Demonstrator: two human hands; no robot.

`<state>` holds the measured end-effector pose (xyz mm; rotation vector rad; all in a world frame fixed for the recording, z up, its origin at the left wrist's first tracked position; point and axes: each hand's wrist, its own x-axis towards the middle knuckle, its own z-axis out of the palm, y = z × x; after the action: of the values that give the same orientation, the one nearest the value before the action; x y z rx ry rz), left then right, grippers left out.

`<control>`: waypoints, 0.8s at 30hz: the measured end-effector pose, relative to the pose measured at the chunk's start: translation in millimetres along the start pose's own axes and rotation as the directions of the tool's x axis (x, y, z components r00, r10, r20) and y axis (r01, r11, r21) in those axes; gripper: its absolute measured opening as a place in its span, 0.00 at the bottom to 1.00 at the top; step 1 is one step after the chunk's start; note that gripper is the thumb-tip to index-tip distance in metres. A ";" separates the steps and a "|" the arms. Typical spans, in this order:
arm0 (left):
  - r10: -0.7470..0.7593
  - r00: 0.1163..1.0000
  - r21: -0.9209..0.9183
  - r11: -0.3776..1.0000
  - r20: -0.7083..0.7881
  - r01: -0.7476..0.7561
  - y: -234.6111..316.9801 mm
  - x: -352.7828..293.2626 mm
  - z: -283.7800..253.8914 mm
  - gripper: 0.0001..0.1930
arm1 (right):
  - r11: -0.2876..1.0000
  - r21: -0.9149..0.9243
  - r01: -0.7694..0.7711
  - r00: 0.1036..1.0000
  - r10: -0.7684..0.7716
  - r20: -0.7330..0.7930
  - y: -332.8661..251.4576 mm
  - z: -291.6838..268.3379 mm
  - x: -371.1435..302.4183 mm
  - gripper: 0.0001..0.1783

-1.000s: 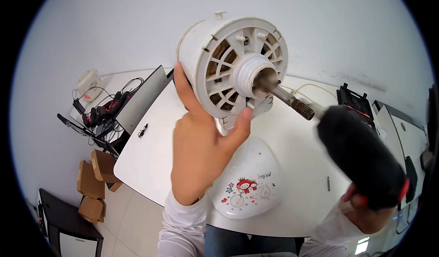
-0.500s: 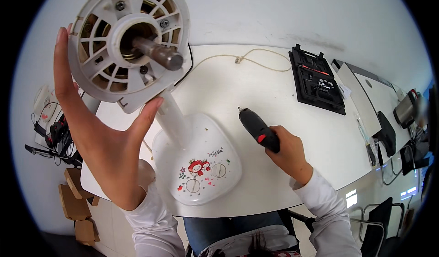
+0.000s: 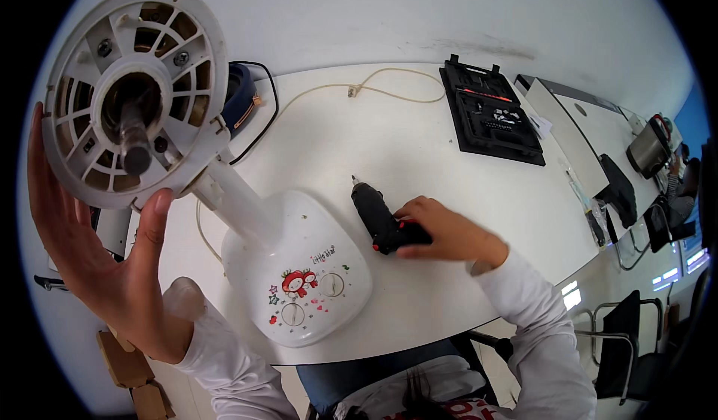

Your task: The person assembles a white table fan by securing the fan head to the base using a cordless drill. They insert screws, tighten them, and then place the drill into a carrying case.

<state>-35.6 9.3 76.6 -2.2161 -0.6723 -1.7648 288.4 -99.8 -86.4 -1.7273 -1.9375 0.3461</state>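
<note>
A white electric fan without its blades or grille stands on the table, its head (image 3: pixel 172 132) tipped up at the far left. My left hand (image 3: pixel 112 270) cups the rim of that head, thumb at the lower edge and fingers around the left side. A bare metal shaft (image 3: pixel 134 139) sticks out of the vented motor housing. The neck leads down to the white base (image 3: pixel 299 267), which has two dials and a red cartoon print. To the right of the base, my right hand (image 3: pixel 449 233) grips the handle of a black cordless screwdriver (image 3: pixel 372 214), its bit pointing away from me.
An open black tool case (image 3: pixel 497 113) with bits lies at the back right. A pale cord (image 3: pixel 299 98) with a plug runs along the back, near a dark blue round object (image 3: pixel 238 98). Packaged tools (image 3: pixel 591 214) lie at the right edge. Chairs and cardboard boxes (image 3: pixel 123 356) stand below.
The fan head has swung left and down with my left hand. My right hand has lowered the screwdriver toward the table, and its handle is now turned to the right.
</note>
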 end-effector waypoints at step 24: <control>0.101 0.995 -0.166 0.981 -0.013 -0.102 -13.1 12.6 -6.5 0.36 | 0.976 0.217 -0.023 0.775 0.155 -0.613 -1.8 -83.9 79.9 0.05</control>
<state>-45.4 20.4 89.0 -2.3072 -0.4159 -1.8349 327.1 -34.4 1.0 -1.5423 -1.2876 -0.0217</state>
